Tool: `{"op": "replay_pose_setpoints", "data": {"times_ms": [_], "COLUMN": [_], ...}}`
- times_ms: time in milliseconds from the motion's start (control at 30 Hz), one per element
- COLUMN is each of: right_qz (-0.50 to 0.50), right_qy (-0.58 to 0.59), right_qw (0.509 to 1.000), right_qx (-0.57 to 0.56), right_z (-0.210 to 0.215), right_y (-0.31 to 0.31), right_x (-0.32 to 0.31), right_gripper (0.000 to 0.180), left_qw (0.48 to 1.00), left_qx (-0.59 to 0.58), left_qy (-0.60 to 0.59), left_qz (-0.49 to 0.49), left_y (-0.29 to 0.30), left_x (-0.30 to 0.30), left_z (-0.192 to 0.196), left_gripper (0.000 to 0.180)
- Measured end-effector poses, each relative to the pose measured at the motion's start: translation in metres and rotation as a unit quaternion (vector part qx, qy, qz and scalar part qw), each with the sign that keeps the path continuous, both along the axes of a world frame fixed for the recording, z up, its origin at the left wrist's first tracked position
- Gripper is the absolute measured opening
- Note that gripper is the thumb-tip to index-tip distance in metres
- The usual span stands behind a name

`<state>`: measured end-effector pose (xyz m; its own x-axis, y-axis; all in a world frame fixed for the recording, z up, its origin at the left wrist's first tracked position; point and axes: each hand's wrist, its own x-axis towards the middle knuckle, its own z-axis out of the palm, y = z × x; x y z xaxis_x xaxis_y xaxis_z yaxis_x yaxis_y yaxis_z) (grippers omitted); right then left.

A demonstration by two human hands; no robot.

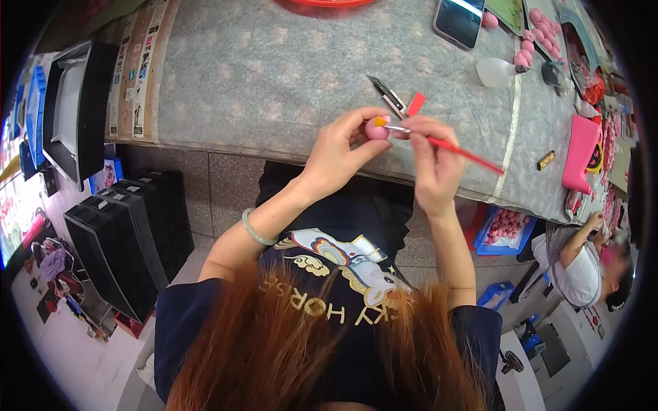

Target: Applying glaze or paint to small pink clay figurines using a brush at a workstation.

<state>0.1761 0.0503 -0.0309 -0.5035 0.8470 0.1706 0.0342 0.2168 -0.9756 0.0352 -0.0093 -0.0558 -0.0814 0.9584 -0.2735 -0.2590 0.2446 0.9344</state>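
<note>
Grip: left hand (pixel 340 147) fingertips closed around pink ball (pixel 376 129); right hand (pixel 430 161) pinches red brush (pixel 449 146).
Place: above near surface (pixel 274 75) edge.
Handling: light, probably wet-painted; hold sides.

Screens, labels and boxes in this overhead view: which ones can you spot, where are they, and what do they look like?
Phone: far side of the grey table, dark glossy screen, lying flat.
Label strips: along the table's left edge, long pale paper bands with small dark print.
Blue crate: under the table's right end, open, full of pink balls.
Black trays: stacked on the floor at left, rectangular.
</note>
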Motion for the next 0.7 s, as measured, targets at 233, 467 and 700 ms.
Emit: {"op": "replay_pose_setpoints", "data": {"times_ms": [233,467,700], "right_qz": [0.024,0.035,0.043], "right_qy": [-0.029,-0.058,-0.073], "right_qw": [0.996,0.994,0.981], "right_qx": [0.075,0.088,0.174], "right_z": [0.0030,0.0021,0.0052], "right_y": [0.0004,0.0031,0.0029], "right_x": [0.0027,0.0068,0.0069], "right_gripper": [0.008,0.010,0.011], "left_qw": [1.000,0.998,0.998], "left_qx": [0.006,0.006,0.007], "left_qy": [0.022,0.056,0.060], "left_qz": [0.011,0.007,0.004], "left_y": [0.0001,0.0010,0.0010], "left_x": [0.0007,0.0014,0.0007], "left_z": [-0.0042,-0.0053,-0.0036], "left_gripper": [0.036,0.035,0.035]}}
